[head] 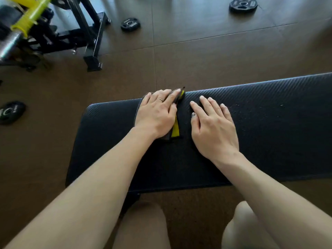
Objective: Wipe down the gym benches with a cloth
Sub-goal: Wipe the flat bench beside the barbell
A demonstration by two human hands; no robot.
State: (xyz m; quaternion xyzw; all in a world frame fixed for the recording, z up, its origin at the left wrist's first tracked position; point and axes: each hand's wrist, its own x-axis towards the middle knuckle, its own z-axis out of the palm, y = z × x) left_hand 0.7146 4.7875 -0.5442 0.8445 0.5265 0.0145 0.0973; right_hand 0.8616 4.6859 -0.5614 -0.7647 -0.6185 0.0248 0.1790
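Note:
A black padded gym bench [269, 133] with a ribbed surface runs across the middle of the view. On its left part lies a dark grey cloth with a yellow patch [175, 129]. My left hand [157, 114] lies flat on the cloth, fingers spread, pressing it onto the pad. My right hand [213, 126] rests flat on the bare pad just to the right of the cloth, fingers apart, holding nothing. Small pale specks dot the pad to the right of my right hand.
Brown rubber floor tiles surround the bench. A black machine frame [93, 40] with a yellow bar [34, 14] stands at the far left. Black weight plates lie on the floor: one at the left [11, 112], one behind [130, 24], one far right [243, 4]. My knees are at the bottom.

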